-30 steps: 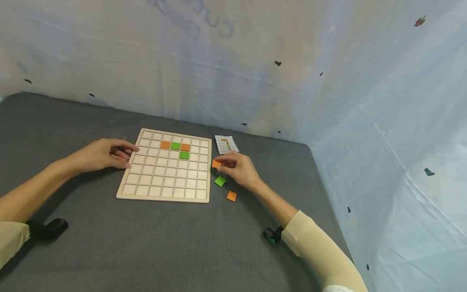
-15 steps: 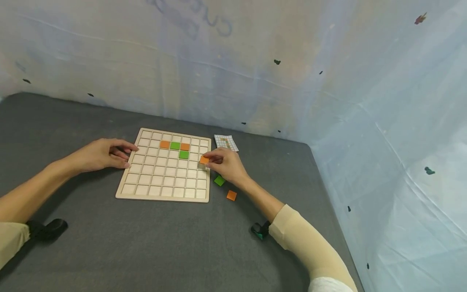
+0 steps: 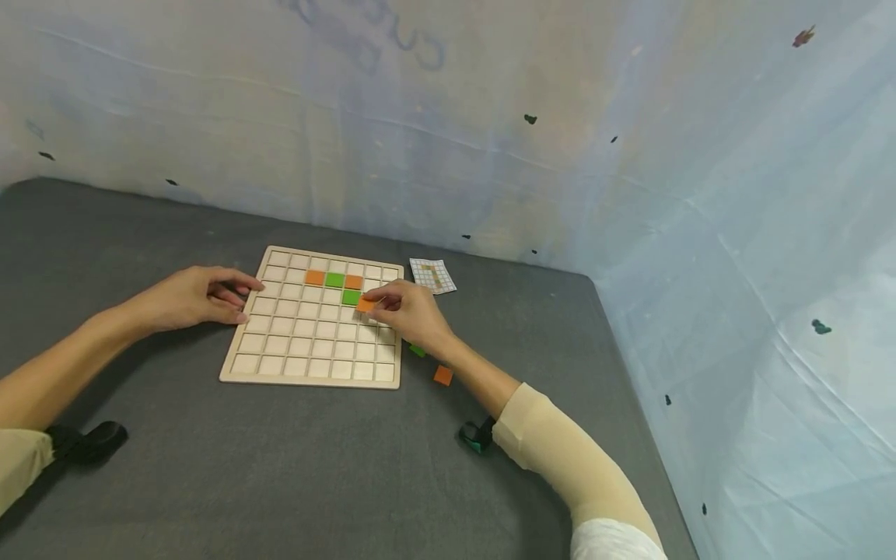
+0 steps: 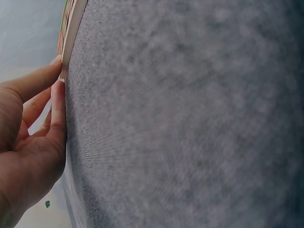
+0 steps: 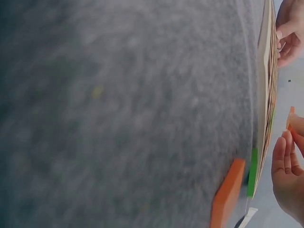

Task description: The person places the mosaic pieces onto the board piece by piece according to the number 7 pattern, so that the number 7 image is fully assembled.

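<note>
Held orange tile [image 3: 365, 304] and loose green tile [image 3: 418, 351] partly covered by right hand [image 3: 414, 313]; fine detail on printed card [image 3: 432, 275] cannot be made out. In left wrist view, left hand [image 4: 33, 161] cut off, grey cloth [image 4: 190, 118] blurred.

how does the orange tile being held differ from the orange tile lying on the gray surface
The held tile is pinched in the right hand's grip; the loose tile is in no hand's grip. The held tile is raised above the wooden board, while the loose tile lies on the gray surface to the board's right. Both are orange, thin and square.
</note>
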